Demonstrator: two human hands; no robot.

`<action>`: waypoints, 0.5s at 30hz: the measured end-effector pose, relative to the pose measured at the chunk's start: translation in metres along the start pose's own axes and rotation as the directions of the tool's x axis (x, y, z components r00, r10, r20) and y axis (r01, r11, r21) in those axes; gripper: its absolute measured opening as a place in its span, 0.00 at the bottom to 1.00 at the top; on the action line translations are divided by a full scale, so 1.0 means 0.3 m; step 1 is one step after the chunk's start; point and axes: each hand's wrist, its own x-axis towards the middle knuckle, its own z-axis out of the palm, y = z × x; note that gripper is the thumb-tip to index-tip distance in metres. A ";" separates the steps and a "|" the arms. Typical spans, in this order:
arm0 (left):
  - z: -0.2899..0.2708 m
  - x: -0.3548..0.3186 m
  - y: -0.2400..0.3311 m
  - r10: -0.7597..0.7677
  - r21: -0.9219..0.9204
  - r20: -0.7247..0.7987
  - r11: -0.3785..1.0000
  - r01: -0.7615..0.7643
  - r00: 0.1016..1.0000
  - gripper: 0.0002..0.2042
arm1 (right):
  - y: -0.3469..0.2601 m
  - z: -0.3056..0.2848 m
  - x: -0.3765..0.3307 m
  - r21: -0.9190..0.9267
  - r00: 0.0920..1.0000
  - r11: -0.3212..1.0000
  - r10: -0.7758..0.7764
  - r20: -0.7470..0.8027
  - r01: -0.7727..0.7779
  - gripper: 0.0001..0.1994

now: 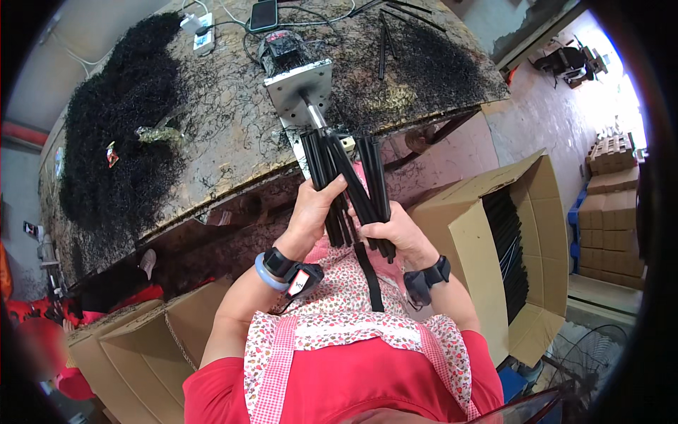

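Note:
My left hand (312, 212) is wrapped round a bunch of thin black tubes (321, 161), with the thumb lying across them. Beside it, my right hand (404, 233) grips the lower part of a second bunch of black tubes (375, 166). One tube slants across between the two bunches. The upper ends of the left bunch are close to a shiny metal shaft (313, 112); whether they touch it I cannot tell. That shaft comes out of a square metal plate (284, 90) in front of a dusty motor (280, 49) on the workbench (226, 134).
Black shavings (116, 148) are heaped on the bench's left, with more at the right beside loose tubes (383, 53). A phone (263, 14) and power strip (203, 41) lie behind. An open carton (462, 275) at right holds black tubes (503, 247); another carton (145, 364) stands lower left.

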 end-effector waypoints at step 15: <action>0.008 -0.090 -0.011 -0.022 -0.174 -0.024 0.985 0.017 0.999 0.12 | -0.006 0.113 -0.082 0.052 0.999 0.998 -0.041 -0.017 0.042 0.22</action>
